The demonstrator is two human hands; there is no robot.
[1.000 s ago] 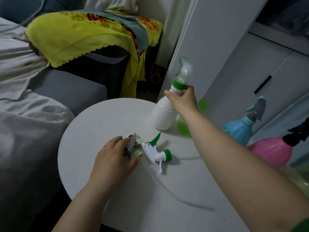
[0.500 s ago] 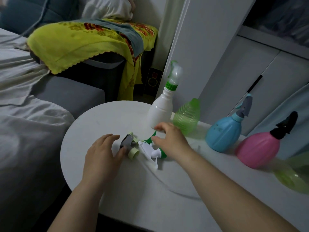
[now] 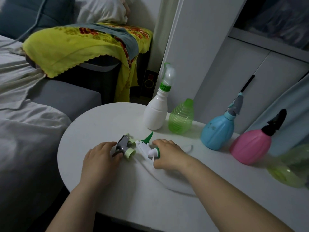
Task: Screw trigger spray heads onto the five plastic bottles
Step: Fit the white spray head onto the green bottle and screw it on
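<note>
Two loose heads lie on the table (image 3: pixel 100 124) before us: our right hand (image 3: pixel 168 152) curls its fingers onto the white-green head (image 3: pixel 145 147), our left hand (image 3: pixel 100 156) rests spread fingertips on the grey head (image 3: pixel 122 144). Both look light, rigid and slick, with whippy dip tubes. We judge the threaded collar the surest hold. Bare green bottle (image 3: pixel 181 118) waits.

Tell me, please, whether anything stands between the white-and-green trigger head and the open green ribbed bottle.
Nothing visible: bare table lies between the white-and-green trigger spray head under the right hand and the capless green ribbed plastic bottle.
</note>
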